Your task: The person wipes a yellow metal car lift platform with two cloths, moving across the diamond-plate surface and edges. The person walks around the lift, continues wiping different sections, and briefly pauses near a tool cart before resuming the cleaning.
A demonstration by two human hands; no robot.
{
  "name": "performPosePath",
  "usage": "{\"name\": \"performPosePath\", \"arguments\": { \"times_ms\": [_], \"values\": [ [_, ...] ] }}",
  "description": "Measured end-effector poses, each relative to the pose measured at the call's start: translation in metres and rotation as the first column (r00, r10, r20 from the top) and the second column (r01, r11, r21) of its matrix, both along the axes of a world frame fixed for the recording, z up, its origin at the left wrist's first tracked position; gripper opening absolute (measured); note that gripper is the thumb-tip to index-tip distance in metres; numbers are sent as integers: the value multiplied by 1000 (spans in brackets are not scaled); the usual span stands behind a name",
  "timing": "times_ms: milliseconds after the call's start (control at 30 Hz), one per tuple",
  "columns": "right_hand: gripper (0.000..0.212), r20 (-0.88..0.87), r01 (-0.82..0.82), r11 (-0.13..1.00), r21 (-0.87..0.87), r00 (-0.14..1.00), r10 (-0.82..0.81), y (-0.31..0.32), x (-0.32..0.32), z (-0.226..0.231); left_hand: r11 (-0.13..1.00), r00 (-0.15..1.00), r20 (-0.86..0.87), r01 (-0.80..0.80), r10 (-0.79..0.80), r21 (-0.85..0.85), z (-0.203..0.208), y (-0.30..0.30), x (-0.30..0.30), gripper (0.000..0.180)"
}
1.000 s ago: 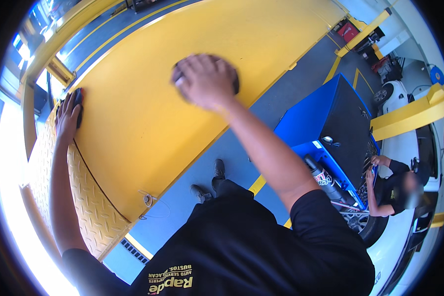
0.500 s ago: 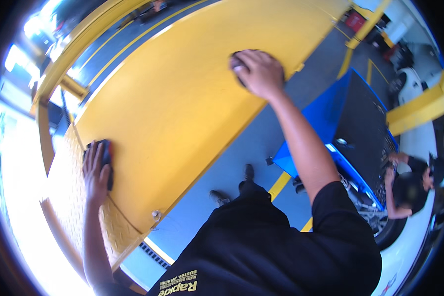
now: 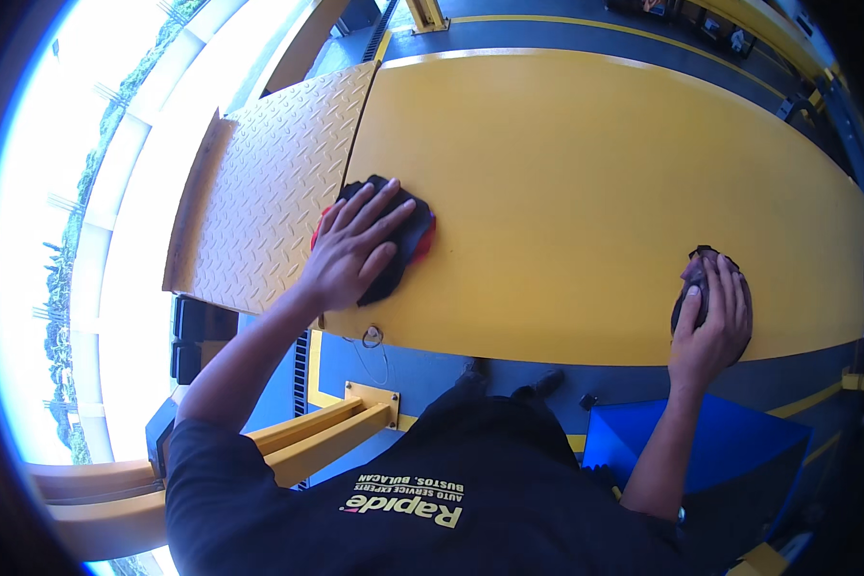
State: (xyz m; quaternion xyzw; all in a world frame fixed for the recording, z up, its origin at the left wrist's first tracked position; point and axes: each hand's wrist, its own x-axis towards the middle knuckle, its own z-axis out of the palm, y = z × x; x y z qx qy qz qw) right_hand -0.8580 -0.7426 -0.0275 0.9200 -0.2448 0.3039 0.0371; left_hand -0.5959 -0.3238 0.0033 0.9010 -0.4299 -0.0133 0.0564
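My left hand (image 3: 350, 252) lies with its fingers spread on a black cloth (image 3: 390, 278) whose red parts show at its edges. That cloth is flat on the yellow metal platform (image 3: 547, 192), over its joint with a diamond-plate ramp (image 3: 269, 178). Farther right, near the platform's front edge, my right hand (image 3: 715, 322) is curved over a bunched dark cloth (image 3: 698, 278), fingers close together and thumb along its side. The palm hides much of this second cloth, which also rests on the platform.
A blue cabinet (image 3: 691, 432) stands below the right forearm. At lower left are yellow lift beams (image 3: 326, 432) with a bolted plate. A thin wire loop (image 3: 372, 336) hangs at the platform's front edge. Yellow lines mark the dark floor beyond.
My view has turned, so the platform now runs across it. Both hands stay on cloths; the right is now at the near edge. The other person has left the view.
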Motion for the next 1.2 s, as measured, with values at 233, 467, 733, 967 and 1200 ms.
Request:
{"name": "performPosePath", "arguments": {
  "times_ms": [233,467,733,967,1200],
  "values": [
    [47,35,-182,969,165,983,179,1,2,8,968,924,327,-236,199,79,-41,-108,234,55],
    [48,45,-110,980,167,994,103,-43,-23,4,993,993,21,114,-114,-31,-11,-169,5,58],
    [56,-155,-113,987,114,979,130,-6,0,16,994,998,-57,7,-1,113,10,-73,-43,61],
    [61,-194,-529,782,331,773,605,91,74,29,973,849,476,184,-230,142,-42,-131,267,52],
    [59,-172,-357,827,433,869,465,74,65,35,923,928,110,367,-355,-115,-23,-257,143,58]
  ]
}}
